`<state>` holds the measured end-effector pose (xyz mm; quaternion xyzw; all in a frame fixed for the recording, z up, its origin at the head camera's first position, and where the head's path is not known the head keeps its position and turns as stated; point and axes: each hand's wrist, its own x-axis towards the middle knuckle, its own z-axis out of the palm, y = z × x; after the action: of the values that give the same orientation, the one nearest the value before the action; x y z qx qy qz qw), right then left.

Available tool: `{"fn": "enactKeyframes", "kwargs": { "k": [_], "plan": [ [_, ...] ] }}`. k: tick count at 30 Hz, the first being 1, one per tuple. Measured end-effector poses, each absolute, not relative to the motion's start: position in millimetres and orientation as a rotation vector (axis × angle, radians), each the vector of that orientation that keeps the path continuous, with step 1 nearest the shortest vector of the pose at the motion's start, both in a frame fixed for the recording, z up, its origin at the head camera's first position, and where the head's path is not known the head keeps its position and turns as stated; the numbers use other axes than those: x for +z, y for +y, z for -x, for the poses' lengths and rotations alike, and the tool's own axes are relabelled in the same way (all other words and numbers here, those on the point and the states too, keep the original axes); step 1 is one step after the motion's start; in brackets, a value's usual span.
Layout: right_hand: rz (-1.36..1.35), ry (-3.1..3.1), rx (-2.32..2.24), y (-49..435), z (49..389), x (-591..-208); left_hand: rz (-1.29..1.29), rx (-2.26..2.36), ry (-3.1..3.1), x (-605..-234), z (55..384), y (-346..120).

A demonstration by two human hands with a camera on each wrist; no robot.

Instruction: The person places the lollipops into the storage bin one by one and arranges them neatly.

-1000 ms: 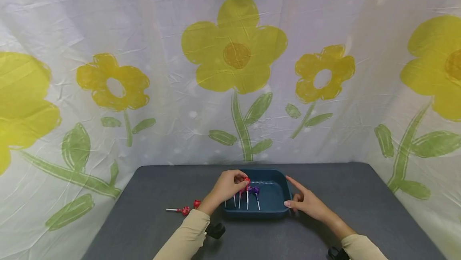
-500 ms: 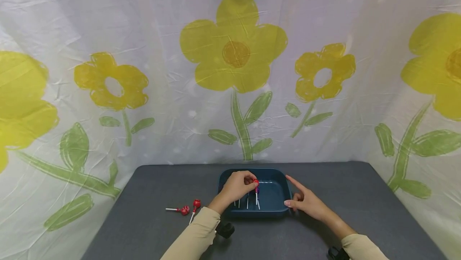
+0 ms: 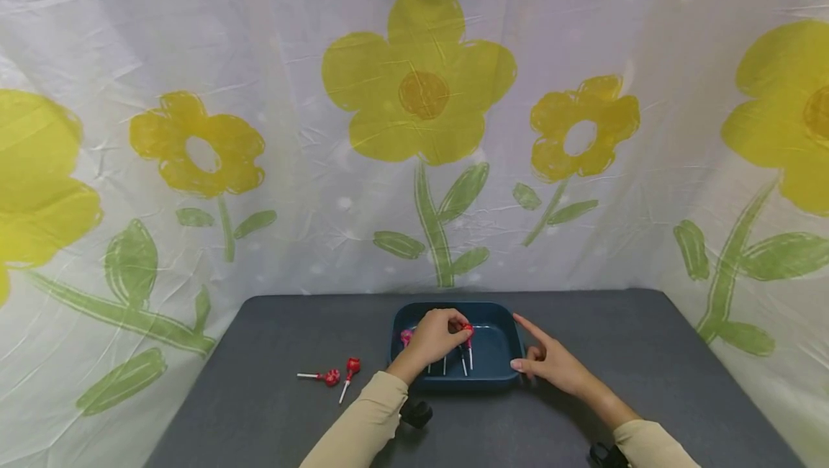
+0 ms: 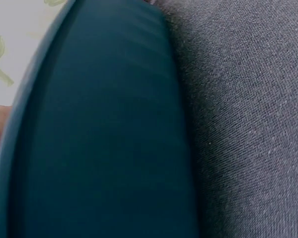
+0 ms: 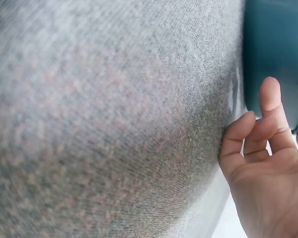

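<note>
In the head view my left hand (image 3: 437, 338) pinches a red-wrapped lollipop (image 3: 468, 335) by its head, over the blue baking dish (image 3: 488, 384). Its white stick points down toward me. A pink lollipop (image 3: 406, 338) lies at the left inside the dish, and several more sticks show beneath my hand, their heads hidden. My right hand (image 3: 550, 363) touches the dish's right end, index finger and thumb extended, other fingers curled. In the right wrist view, a straight digit rests against the dish's outer wall (image 5: 280, 44). The left wrist view shows mostly the dish's side (image 4: 104, 124).
Two red lollipops, one lying sideways (image 3: 331, 377) and one slanted (image 3: 352, 366), are on the dark grey table (image 3: 272, 338) left of the dish. A white cloth (image 3: 311, 237) printed with yellow flowers hangs behind the table.
My left hand has moved right across the dish with the red lollipop. The pink lollipop and the slanted red lollipop are now uncovered. My right hand has stayed put.
</note>
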<state>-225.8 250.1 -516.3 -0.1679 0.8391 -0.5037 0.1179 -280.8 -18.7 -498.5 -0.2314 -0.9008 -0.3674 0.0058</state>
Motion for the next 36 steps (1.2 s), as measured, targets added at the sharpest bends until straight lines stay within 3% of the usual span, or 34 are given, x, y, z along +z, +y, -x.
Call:
{"fn": "enactKeyframes", "kwargs": {
  "k": [14,36],
  "plan": [
    [0.489,2.455,-1.467,249.9,226.1,-516.1,0.617,-1.108,-2.824,-511.2,280.6,-11.9],
    [0.482,2.456,-1.474,249.9,225.8,-516.8,0.669,-1.004,-2.798,-515.6,279.4,-9.0]
  ]
}}
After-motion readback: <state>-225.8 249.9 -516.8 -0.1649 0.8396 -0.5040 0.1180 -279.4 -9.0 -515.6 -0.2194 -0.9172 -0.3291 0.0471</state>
